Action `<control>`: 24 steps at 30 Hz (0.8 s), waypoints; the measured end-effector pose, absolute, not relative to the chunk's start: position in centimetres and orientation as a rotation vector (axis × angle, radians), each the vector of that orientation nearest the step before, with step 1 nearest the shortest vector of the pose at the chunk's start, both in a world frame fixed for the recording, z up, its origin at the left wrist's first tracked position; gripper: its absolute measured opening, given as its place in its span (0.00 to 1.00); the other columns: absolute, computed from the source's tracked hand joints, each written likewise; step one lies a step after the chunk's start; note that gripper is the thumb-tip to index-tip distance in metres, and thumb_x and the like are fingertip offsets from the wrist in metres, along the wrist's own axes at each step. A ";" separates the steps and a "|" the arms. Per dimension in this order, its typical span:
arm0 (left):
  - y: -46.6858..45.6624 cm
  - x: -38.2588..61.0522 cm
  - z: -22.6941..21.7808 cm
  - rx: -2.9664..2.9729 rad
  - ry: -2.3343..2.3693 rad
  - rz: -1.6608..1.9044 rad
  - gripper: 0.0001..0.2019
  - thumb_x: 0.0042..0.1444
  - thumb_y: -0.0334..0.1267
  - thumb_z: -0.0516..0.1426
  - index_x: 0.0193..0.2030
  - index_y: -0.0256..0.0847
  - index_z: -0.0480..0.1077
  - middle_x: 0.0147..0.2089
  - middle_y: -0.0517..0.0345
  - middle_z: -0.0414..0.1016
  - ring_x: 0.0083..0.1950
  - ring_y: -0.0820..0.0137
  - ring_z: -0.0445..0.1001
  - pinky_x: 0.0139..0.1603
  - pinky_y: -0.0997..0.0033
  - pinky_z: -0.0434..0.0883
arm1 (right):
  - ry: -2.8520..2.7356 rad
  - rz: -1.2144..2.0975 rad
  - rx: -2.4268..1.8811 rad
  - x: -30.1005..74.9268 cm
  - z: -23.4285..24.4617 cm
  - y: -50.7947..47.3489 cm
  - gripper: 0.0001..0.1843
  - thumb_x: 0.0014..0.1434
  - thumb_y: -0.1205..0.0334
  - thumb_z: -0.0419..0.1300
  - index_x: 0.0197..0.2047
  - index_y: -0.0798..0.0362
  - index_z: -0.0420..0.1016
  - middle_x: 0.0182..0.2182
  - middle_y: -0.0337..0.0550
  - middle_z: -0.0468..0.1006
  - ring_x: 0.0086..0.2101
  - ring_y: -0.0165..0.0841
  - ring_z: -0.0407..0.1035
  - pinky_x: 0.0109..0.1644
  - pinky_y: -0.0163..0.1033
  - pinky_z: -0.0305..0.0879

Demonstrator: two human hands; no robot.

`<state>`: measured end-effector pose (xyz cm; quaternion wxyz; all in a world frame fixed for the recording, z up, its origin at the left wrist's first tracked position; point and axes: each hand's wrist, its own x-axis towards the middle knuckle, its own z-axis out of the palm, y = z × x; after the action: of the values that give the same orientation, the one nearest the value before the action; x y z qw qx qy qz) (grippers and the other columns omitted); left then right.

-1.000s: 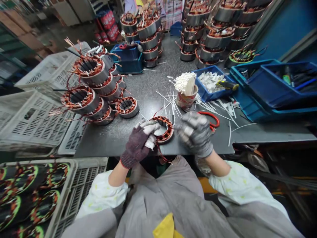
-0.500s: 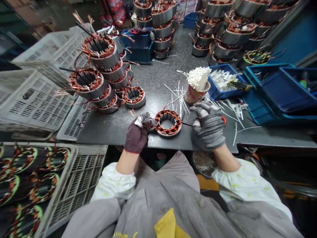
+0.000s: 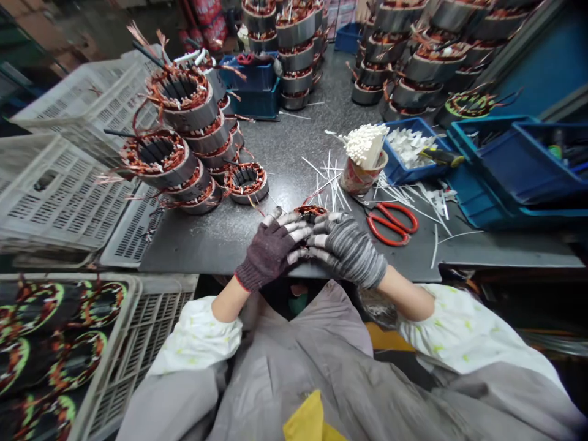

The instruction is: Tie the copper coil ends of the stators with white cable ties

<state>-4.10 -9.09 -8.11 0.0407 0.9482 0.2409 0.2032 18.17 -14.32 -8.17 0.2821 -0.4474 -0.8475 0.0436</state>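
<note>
A motor stator (image 3: 310, 212) with copper windings lies on the dark table (image 3: 215, 239) near its front edge, mostly covered by my hands. My left hand (image 3: 271, 248), in a dark maroon glove, lies over its left side with fingers stretched across it. My right hand (image 3: 342, 245), in a grey striped glove, covers its right side, fingers meeting those of the left. Both hands press on the stator from above. Only the far rim and some copper wire show.
Red-handled scissors (image 3: 390, 222) lie just right of my hands. A cup of white sleeves (image 3: 365, 159) stands behind, loose white strips around it. Stacks of stators (image 3: 184, 141) rise at left and at the back. Blue bins (image 3: 514, 165) sit right, white crates (image 3: 59, 184) left.
Both hands have come together over the stator, covering it; half a second ago they were at its two sides. The red scissors are now uncovered.
</note>
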 end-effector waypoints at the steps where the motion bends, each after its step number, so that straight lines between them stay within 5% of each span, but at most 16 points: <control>1: -8.6 -4.1 -8.3 2.912 0.742 0.618 0.20 0.68 0.45 0.56 0.64 0.49 0.71 0.64 0.53 0.77 0.71 0.59 0.68 0.76 0.46 0.57 | -2.255 0.076 -1.169 18.1 -8.3 -14.5 0.16 0.71 0.55 0.55 0.45 0.52 0.83 0.45 0.50 0.83 0.51 0.45 0.70 0.60 0.55 0.64; 5: -9.8 -3.9 -8.7 2.964 0.834 0.678 0.17 0.67 0.41 0.56 0.60 0.51 0.75 0.59 0.55 0.80 0.65 0.57 0.73 0.69 0.46 0.64 | -2.085 0.040 -1.141 19.8 -9.3 -14.2 0.13 0.69 0.54 0.58 0.44 0.49 0.84 0.46 0.46 0.83 0.52 0.41 0.71 0.60 0.52 0.67; 11: -13.1 -2.9 -8.6 3.053 0.967 0.782 0.13 0.66 0.39 0.57 0.55 0.47 0.76 0.57 0.54 0.81 0.67 0.49 0.71 0.73 0.32 0.53 | -1.187 -0.077 -1.585 26.0 -9.7 -8.5 0.11 0.65 0.57 0.58 0.42 0.51 0.81 0.41 0.48 0.80 0.45 0.39 0.74 0.56 0.52 0.72; 16: -12.4 -2.8 -8.9 3.004 0.850 0.747 0.14 0.68 0.37 0.53 0.57 0.43 0.74 0.52 0.52 0.82 0.61 0.57 0.76 0.70 0.44 0.63 | -1.280 -0.026 -1.481 26.9 -8.2 -4.3 0.09 0.60 0.61 0.62 0.43 0.54 0.80 0.44 0.50 0.80 0.46 0.39 0.74 0.57 0.52 0.72; 20: -12.1 -2.6 -9.3 2.968 0.858 0.821 0.13 0.68 0.38 0.54 0.56 0.44 0.73 0.51 0.52 0.82 0.59 0.57 0.76 0.67 0.47 0.66 | -1.053 0.163 -1.280 26.9 -6.8 -4.9 0.07 0.66 0.60 0.54 0.43 0.50 0.72 0.35 0.42 0.80 0.33 0.34 0.76 0.43 0.48 0.78; 24: -12.4 -1.9 -9.7 2.851 1.008 0.979 0.15 0.67 0.39 0.56 0.59 0.40 0.70 0.52 0.50 0.81 0.59 0.60 0.76 0.68 0.53 0.66 | -0.990 0.161 -1.174 26.6 -6.6 -9.1 0.06 0.64 0.56 0.60 0.44 0.45 0.68 0.35 0.39 0.79 0.33 0.33 0.76 0.39 0.45 0.79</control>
<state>-1.86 -12.38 -9.74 -0.0185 0.8969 0.3171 0.3078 26.60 -9.09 -6.57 0.7165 -0.5302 -0.4474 0.0727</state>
